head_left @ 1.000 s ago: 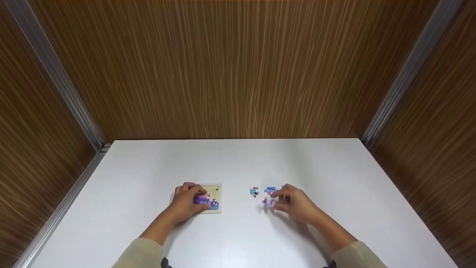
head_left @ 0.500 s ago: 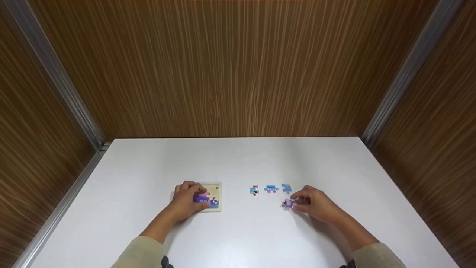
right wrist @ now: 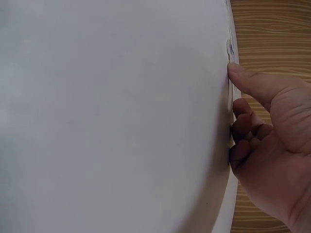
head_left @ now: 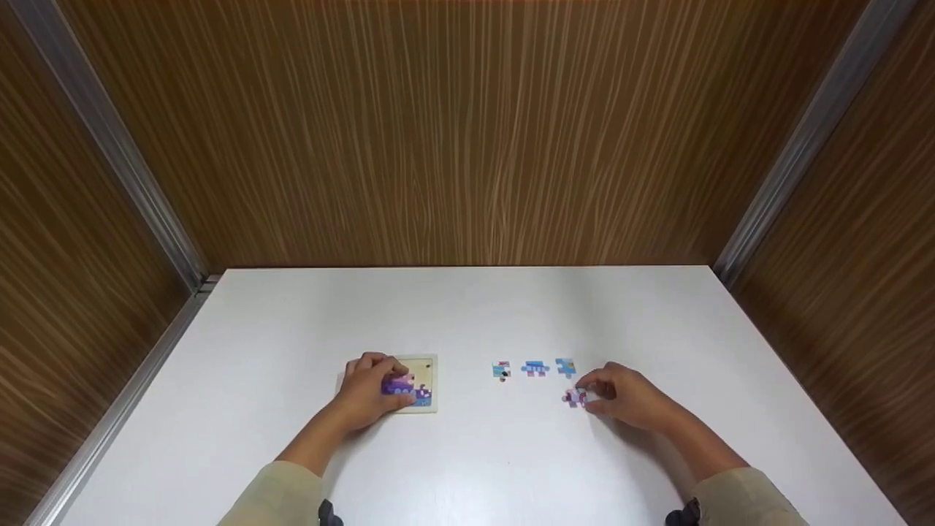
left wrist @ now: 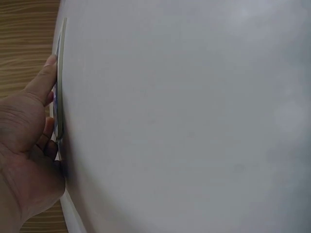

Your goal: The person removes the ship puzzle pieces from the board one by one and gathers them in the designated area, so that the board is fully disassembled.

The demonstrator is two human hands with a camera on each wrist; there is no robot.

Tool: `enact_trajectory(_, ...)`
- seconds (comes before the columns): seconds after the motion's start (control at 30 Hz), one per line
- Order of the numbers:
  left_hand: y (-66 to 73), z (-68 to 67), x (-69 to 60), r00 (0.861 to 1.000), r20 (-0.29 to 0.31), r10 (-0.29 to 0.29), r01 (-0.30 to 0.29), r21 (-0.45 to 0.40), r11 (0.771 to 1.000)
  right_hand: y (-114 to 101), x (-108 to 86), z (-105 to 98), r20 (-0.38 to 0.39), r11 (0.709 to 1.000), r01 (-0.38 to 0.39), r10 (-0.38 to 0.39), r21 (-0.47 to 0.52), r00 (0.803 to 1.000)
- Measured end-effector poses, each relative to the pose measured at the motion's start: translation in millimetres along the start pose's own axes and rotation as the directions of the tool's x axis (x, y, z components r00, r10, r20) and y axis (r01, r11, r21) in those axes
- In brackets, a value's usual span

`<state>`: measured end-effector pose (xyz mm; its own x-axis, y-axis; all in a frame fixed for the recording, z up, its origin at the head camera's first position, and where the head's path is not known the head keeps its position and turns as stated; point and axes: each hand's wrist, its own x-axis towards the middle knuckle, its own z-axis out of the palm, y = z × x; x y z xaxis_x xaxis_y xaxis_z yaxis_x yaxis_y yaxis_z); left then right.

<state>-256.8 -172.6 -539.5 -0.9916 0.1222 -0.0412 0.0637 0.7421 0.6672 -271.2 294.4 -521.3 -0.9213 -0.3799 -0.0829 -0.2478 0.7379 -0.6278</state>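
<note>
A square puzzle board (head_left: 434, 380) with a pale rim and a purple and pink picture lies left of the middle. My left hand (head_left: 365, 394) rests over its left part, thumb and fingers on the picture; the left wrist view shows the hand (left wrist: 31, 141) at the board's edge (left wrist: 60, 87). With thumb and fingertips my right hand (head_left: 628, 397) pinches a pink and purple puzzle piece (head_left: 573, 397) at the tabletop. Just behind lie a blue and pink piece (head_left: 535, 369), a blue piece (head_left: 565, 367) and a light blue piece with red (head_left: 501, 370).
The white table (head_left: 467, 475) carries the board and pieces. Wood-patterned panels (head_left: 467, 131) stand behind it and on both sides, with grey metal strips (head_left: 796, 146) at the corners.
My right hand has moved to the right with the pink and purple piece, from in front of the middle piece to in front of the rightmost one. My left hand stays on the board.
</note>
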Motion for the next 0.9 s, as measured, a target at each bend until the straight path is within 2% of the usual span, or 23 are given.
enact_trajectory(0.23,0.7,-0.6,-2.7,1.000,-0.003,0.021,-0.021,-0.017,1.000,1.5,-2.3,-0.6,0.015,1.000,0.022,-0.022,0.001,1.000)
enact_trajectory(0.53,-0.3,0.8,-4.3,1.000,0.000,0.011,-0.011,-0.010,1.000,3.0,-4.5,1.6,-0.022,0.999,0.039,-0.039,0.010,0.999)
enact_trajectory(0.8,-0.6,3.7,-3.4,0.999,-0.007,0.035,-0.035,0.024,0.999,2.8,-6.3,1.8,-0.011,1.000,-0.005,0.005,0.014,1.000)
enact_trajectory(0.9,-1.5,4.4,-4.8,0.999,-0.021,0.040,-0.039,0.041,0.998,1.4,-5.4,1.9,-0.007,1.000,0.007,-0.007,0.014,1.000)
